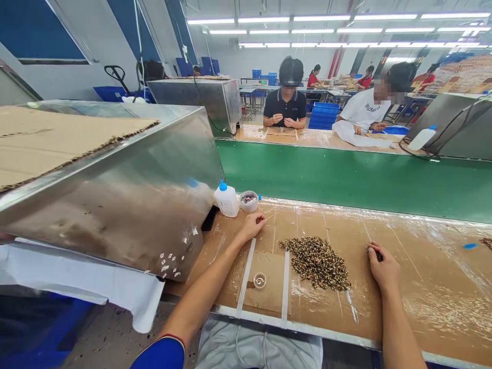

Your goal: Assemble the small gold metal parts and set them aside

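Note:
My left hand (253, 225) is closed at the far side of the bench, with a thin pale stick (269, 218) jutting from its fingertips. To the right of a heap of small brass-and-dark pieces (319, 261), my right hand (384, 269) rests on the cardboard with curled fingers. Something small and dark (378, 255) shows inside them; its kind is unclear. Between my forearms, a small round clear cup (260, 280) with a whitish substance stands on a cardboard sheet (269, 256) edged by two pale tape strips.
A white bottle with a blue cap (226, 199) and a round tub (249, 201) stand beyond my left hand. A metal housing (154, 195) borders the left side. Past the bench runs a green conveyor belt (346, 179); two people sit opposite. A blue scrap (469, 246) lies far right.

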Demonstrator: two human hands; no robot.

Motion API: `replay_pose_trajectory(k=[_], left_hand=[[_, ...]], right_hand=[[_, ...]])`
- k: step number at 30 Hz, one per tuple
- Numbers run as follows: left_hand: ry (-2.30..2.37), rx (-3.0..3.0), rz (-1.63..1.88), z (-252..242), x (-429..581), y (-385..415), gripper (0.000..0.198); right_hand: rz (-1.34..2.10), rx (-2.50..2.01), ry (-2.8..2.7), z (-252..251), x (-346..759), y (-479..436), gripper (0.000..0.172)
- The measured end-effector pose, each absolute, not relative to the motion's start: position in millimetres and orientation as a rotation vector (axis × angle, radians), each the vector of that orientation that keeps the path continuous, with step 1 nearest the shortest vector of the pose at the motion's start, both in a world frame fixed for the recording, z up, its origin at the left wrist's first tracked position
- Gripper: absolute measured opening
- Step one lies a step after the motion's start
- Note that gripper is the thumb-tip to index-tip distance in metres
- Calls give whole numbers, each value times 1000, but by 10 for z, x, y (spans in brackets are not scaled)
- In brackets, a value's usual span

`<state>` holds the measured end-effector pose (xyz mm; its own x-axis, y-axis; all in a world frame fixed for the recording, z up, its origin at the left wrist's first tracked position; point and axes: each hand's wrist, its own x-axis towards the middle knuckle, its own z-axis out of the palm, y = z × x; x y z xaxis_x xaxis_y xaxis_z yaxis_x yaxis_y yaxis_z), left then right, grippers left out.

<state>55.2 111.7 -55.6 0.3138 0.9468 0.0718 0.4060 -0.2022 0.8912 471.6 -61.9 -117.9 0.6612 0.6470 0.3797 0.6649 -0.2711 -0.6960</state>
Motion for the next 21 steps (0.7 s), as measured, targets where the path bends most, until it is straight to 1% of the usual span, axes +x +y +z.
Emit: replay_pose_trajectory(k=[3, 5, 9, 11, 13, 16, 18, 21], left_hand=[[1221, 1713, 787, -413, 706, 1378, 18], [1212, 1679, 692, -343, 793, 1503, 18], [1163, 1643, 330, -355, 884, 1453, 17], [1152, 1628, 168, -399, 922, 1398, 21], [1175, 1611, 93, -397, 992, 1479, 25], [1269, 1594, 162, -203, 1166, 1965, 25], [1347, 1594, 300, 35, 1302, 2436, 23], [1475, 1581, 551, 362, 1479, 3012, 27]], right_hand=[[3, -1994, -1010, -1158, 4701, -619, 50], [-5, -1992, -1020, -1142, 4688, -623, 54], [-64, -1946, -1078, -1123, 4669, -631, 58], [-66, -1940, -1095, -1132, 4673, -627, 60], [-56, -1944, -1090, -1152, 4686, -617, 63], [-27, -1940, -1063, -1193, 4712, -599, 67], [-21, -1926, -1050, -1220, 4726, -587, 67], [-44, -1901, -1030, -1248, 4735, -570, 68]])
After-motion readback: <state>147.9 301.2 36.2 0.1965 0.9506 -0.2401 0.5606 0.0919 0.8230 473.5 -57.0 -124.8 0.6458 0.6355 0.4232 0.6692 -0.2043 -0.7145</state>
